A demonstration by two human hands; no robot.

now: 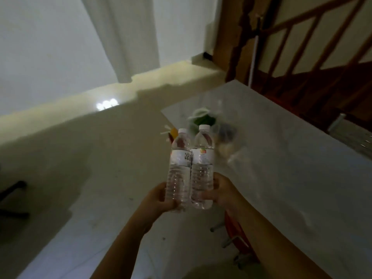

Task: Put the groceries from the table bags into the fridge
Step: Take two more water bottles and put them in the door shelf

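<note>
Head view: two bottles (191, 170), two hands (159, 198).

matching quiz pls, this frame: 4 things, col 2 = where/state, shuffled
1. left bottle
2. right bottle
3. clear bag
4. table

a. lies on the table, blurred, green item inside
b. held upright by the right hand
c. pale top, at right
d. held upright by the left hand

Pairs: 1-d, 2-b, 3-a, 4-c

Two bare forearms (128, 238); no sleeves visible.
</note>
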